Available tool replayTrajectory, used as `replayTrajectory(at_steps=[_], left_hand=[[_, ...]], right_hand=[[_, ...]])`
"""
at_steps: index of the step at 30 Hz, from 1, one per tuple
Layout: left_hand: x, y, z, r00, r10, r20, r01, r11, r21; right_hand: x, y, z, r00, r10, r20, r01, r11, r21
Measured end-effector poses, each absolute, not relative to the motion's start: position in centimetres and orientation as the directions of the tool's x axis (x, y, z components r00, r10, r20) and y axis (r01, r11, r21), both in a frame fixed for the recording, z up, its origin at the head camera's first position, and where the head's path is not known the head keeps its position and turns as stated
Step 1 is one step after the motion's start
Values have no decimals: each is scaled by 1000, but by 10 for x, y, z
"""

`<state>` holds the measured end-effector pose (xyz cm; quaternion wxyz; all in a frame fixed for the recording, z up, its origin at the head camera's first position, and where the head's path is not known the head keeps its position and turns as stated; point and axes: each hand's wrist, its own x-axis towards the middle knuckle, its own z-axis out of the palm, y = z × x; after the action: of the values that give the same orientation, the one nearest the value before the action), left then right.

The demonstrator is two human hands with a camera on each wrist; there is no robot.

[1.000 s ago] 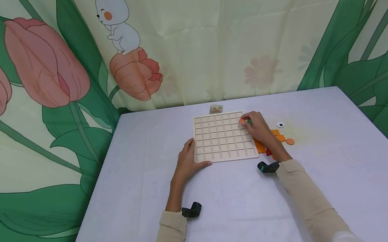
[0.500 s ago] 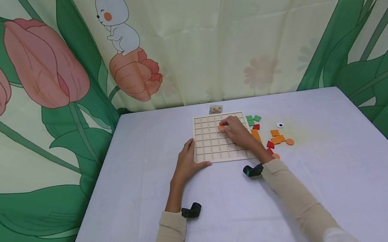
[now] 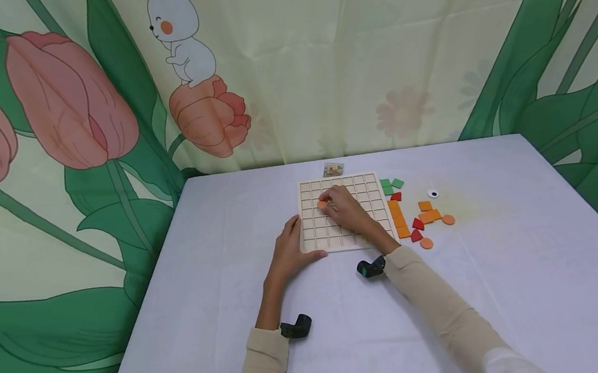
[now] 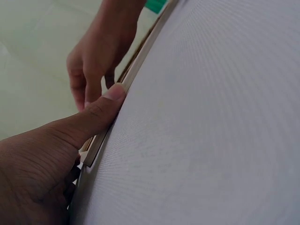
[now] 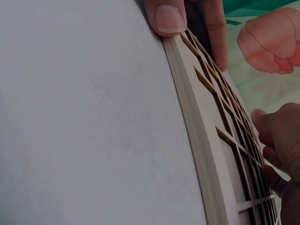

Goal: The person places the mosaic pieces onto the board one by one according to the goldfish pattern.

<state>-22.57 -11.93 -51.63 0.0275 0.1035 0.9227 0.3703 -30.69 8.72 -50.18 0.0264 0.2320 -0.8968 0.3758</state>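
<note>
A pale wooden grid board [image 3: 314, 233] lies flat on the table. My left hand [image 3: 290, 248] holds its near left corner, thumb along the front edge and fingers on the left side; the left wrist view shows the thumb [image 4: 93, 117] against the rim. Over the left part of the grid, my right hand [image 3: 349, 210] pinches an orange disc [image 3: 322, 204] between thumb and fingertips. In the right wrist view the right hand [image 5: 283, 145] hovers close to the grid; the disc is hidden there.
Right of the board lie green squares [image 3: 388, 190], red pieces [image 3: 417, 224], orange strips [image 3: 397, 218], orange discs [image 3: 426, 243] and a white disc with a black dot [image 3: 433, 194]. A small patterned card [image 3: 333, 169] sits behind the board. A printed curtain [image 3: 310, 77] hangs beyond.
My right hand has carried the orange disc leftward across the board from its right edge, uncovering the green, red and orange pieces there. The left hand stays at the corner.
</note>
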Motion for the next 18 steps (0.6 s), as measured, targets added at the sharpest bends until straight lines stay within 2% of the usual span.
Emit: replayTrajectory(at_steps=[9, 18], left_hand=[[-227, -119, -517, -975, 218, 37, 185, 713, 677], [-228, -121, -520, -973, 224, 46, 196, 714, 672]], right_hand=[[-312, 68, -505, -890, -374, 261, -448, 607, -656], [-319, 56, -508, -916, -300, 268, -402, 647, -648]])
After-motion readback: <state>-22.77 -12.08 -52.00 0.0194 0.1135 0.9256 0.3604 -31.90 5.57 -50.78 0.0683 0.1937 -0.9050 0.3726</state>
